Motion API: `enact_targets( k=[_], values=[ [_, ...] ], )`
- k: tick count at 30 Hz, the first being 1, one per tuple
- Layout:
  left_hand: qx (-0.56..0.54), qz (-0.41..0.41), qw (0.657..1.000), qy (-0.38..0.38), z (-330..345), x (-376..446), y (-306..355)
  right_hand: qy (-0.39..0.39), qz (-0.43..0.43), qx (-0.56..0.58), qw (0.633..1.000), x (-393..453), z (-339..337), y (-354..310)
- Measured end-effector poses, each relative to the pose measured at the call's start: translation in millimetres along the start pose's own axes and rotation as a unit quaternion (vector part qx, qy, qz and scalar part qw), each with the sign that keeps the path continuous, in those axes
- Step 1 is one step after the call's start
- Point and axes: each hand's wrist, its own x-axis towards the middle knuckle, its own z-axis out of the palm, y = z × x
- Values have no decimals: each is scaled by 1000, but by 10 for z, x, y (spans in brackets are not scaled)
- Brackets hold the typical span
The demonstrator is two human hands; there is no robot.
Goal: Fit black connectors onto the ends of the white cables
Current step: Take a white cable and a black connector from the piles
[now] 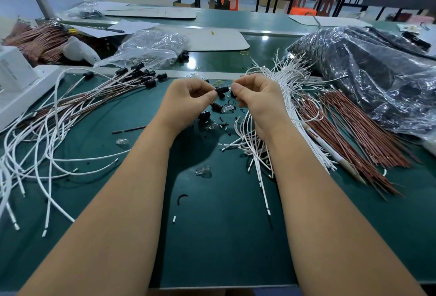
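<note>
Finished cables (70,106) left, loose cables (283,87) right, connectors (213,109) between

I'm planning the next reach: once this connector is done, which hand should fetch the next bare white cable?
Probably the right hand: the unfitted white cables lie directly beside and beneath it. The left hand sits nearer the finished cables, so it could keep the connector both now pinch.

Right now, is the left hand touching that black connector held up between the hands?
Touching. The head view shows the left hand pinching the black connector at its fingertips, with no gap.
</note>
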Motion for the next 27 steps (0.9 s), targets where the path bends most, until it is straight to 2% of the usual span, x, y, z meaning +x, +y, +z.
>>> enact_targets(
  k=[4,10,23,27],
  values=[
    [2,5,1000,-3,-17,6,-15,-10,3,-5,1000,-9,-2,-13],
    [0,17,1000,-13,-18,7,-23,-17,50,48,997,-15,-9,-18],
    [6,21,1000,-4,13,-7,-50,-1,57,-84,995,34,71,93],
    [2,16,1000,-24,-3,-7,-58,0,14,-104,994,17,63,103]
  ],
)
